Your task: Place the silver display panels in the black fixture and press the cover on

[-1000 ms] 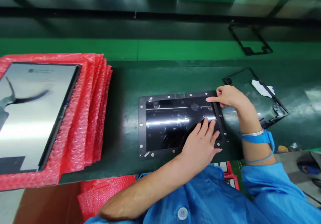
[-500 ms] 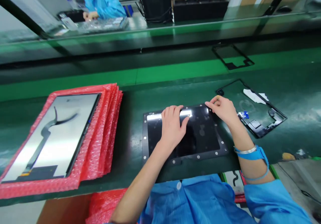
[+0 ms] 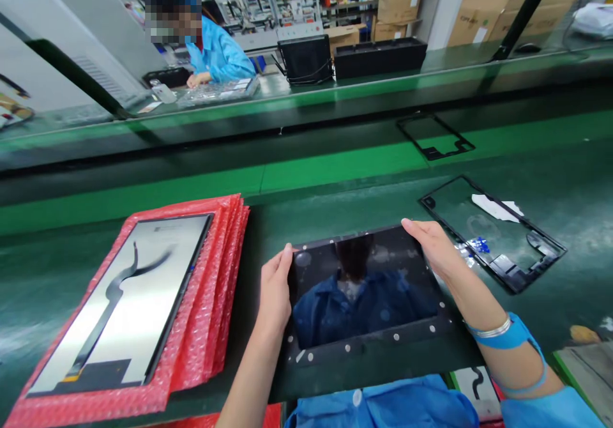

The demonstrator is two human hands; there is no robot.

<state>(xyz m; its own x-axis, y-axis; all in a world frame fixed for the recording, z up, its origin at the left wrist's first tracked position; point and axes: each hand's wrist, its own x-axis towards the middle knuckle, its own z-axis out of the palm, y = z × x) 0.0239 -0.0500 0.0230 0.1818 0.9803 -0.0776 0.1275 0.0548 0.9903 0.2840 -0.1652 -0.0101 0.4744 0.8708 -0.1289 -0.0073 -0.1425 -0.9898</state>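
A glossy black display panel (image 3: 364,294) lies in a black frame with white dots along its rim (image 3: 364,345), and a blue shirt is reflected in its glass. My left hand (image 3: 275,294) grips the panel's left edge, with the thumb over the rim. My right hand (image 3: 431,246) holds the upper right corner. Whether the panel is lifted from the frame I cannot tell. A blue wrist strap (image 3: 507,335) and a silver bracelet circle my right wrist.
To the left, silver-backed panels (image 3: 115,300) lie on stacked red bubble wrap (image 3: 225,275). Black frames lie to the right (image 3: 493,233) and beyond (image 3: 433,135) on the green bench (image 3: 335,188). A co-worker's hand (image 3: 197,80) rests at a far bench.
My hands have moved from lying flat on the panel's face to its left edge and right corner. The view has tilted upward, showing more of the far bench and the co-worker.
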